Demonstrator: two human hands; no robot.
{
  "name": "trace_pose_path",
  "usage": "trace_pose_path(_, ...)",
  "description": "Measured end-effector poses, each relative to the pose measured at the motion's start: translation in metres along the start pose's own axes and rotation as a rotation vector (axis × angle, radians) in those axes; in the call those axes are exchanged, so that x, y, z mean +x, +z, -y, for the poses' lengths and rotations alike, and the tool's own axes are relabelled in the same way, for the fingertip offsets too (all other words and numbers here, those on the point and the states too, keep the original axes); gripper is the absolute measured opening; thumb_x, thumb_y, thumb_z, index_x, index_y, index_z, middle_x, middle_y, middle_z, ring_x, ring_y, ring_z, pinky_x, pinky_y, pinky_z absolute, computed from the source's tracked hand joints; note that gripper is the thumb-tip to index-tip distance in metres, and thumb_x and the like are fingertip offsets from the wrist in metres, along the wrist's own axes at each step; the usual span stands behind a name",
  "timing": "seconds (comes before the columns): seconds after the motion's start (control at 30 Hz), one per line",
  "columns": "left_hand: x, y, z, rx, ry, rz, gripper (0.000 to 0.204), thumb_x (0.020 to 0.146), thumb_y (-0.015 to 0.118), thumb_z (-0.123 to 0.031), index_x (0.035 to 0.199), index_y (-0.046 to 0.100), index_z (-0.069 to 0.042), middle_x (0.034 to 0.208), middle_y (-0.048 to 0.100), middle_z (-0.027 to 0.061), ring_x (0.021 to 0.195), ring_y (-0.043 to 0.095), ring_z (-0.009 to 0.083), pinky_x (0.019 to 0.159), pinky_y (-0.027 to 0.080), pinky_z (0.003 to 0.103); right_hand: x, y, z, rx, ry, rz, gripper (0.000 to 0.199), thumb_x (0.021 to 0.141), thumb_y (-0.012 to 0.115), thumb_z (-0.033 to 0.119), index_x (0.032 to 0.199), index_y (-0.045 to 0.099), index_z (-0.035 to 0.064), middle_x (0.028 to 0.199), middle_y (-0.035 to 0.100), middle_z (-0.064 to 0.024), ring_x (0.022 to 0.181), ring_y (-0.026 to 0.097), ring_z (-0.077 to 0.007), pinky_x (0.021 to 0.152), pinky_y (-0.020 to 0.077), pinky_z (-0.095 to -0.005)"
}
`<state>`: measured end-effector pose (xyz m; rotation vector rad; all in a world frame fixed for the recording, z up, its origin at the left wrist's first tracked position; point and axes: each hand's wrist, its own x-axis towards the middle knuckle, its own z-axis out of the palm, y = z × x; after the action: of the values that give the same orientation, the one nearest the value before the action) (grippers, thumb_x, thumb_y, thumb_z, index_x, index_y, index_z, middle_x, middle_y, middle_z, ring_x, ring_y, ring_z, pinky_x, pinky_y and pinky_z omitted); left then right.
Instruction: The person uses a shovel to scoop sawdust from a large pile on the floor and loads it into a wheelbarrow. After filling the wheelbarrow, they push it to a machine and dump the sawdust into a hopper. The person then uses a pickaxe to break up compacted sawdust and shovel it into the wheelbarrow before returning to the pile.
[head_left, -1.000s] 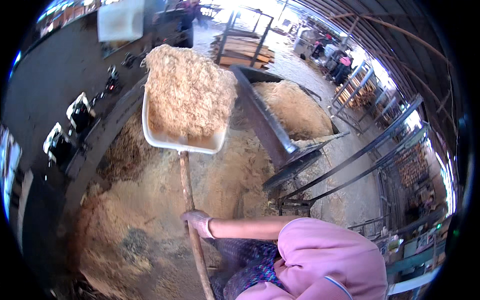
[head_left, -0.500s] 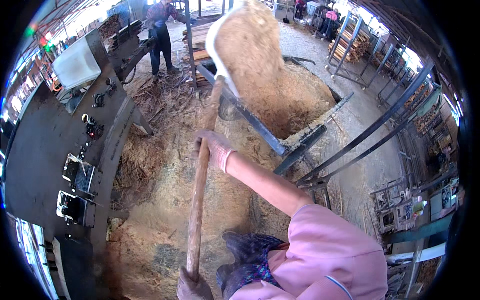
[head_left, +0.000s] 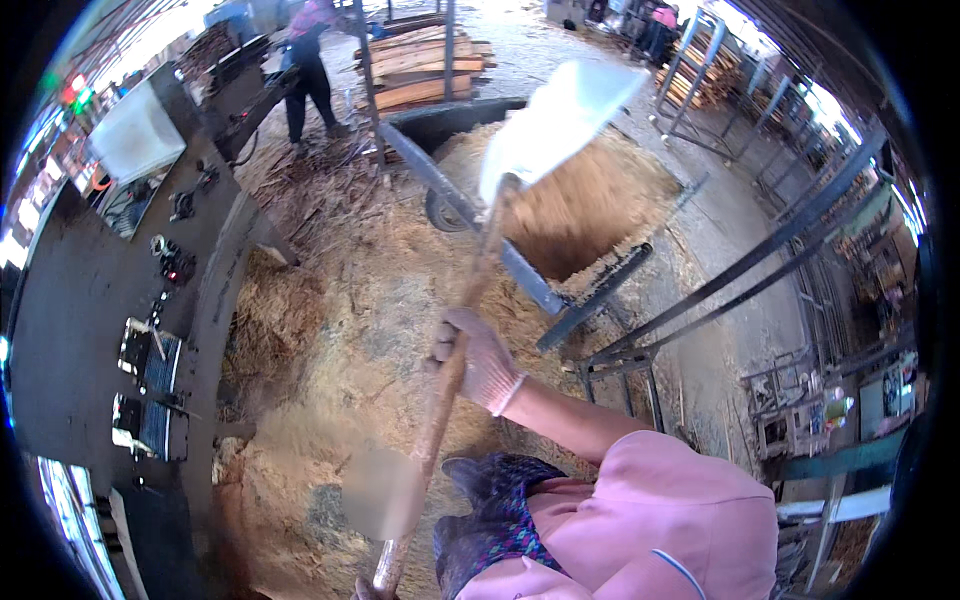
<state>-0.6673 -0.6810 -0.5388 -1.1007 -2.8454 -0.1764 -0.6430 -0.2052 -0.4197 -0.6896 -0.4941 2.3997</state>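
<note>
A long wooden-handled shovel (head_left: 447, 390) runs from the lower edge up to a dark metal cart (head_left: 540, 284) holding sawdust (head_left: 590, 205). Its wide white blade (head_left: 560, 120) is tipped over the cart, smeared by motion, with blurred sawdust below it. My right hand (head_left: 478, 358), in a pale, dirty work glove, is closed round the middle of the handle. Down at the lower edge my left hand (head_left: 368, 590) grips the handle's end; most of it is cut off by the frame.
A dark machine table (head_left: 75, 300) fills the left side. Sawdust and wood scraps cover the floor. Metal bars (head_left: 740, 265) slant up at the right, past the cart. Stacked boards (head_left: 420, 65) stand behind it. Another person (head_left: 310, 80) stands at the far left.
The blade, heaped with sawdust before, has swung right and turned over above the cart, shedding its load. My right hand has moved right and down with the handle; my left hand has sunk lower.
</note>
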Motion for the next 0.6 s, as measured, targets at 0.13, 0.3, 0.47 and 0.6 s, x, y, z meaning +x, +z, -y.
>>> trace_pose_path(0.13, 0.018, 0.010, -0.034, -0.092, -0.085, 0.003, 0.043, 0.071, 0.080, -0.030, 0.105, 0.066, -0.008, 0.065, 0.059, 0.0121, 0.053, 0.057, 0.0368, 0.049, 0.043, 0.050, 0.017, -0.021, -0.004, -0.092, 0.042, -0.064, 0.024, 0.091, 0.068, 0.026, 0.077, 0.050, 0.0196, 0.065, 0.048, 0.0038, 0.059, 0.049, -0.0164, 0.065, 0.0476, -0.0382)
trace_pose_path(0.3, -0.030, 0.113, -0.053, -0.080, -0.364, -0.096, 0.040, 0.071, 0.073, -0.022, 0.110, 0.068, -0.016, 0.082, 0.067, 0.0106, 0.079, 0.066, 0.0340, 0.071, 0.048, 0.049, 0.010, -0.014, -0.029, -0.268, 0.070, -0.092, 0.022, 0.092, 0.064, 0.025, 0.079, 0.047, 0.0192, 0.068, 0.042, 0.0035, 0.062, 0.044, -0.0160, 0.074, 0.0497, -0.0431)
trace_pose_path(0.47, -0.096, 0.137, -0.064, -0.488, -0.518, 0.098, 0.043, 0.074, 0.075, -0.027, 0.116, 0.069, -0.018, 0.092, 0.073, 0.0116, 0.085, 0.069, 0.0352, 0.075, 0.052, 0.048, 0.001, 0.001, -0.105, -0.498, 0.192, 0.018, 0.016, 0.091, 0.069, 0.022, 0.091, 0.055, 0.0135, 0.079, 0.054, -0.0011, 0.068, 0.056, -0.0186, 0.075, 0.0527, -0.0440)
trace_pose_path(0.6, -0.177, 0.134, -0.068, -0.608, -0.757, 0.339, 0.042, 0.082, 0.075, -0.038, 0.119, 0.068, -0.020, 0.096, 0.074, 0.0174, 0.089, 0.072, 0.0378, 0.075, 0.057, 0.049, 0.003, -0.026, -0.215, -0.658, 0.519, 0.155, 0.016, 0.092, 0.068, 0.022, 0.090, 0.059, 0.0092, 0.080, 0.062, -0.0054, 0.075, 0.062, -0.0222, 0.077, 0.0557, -0.0412)
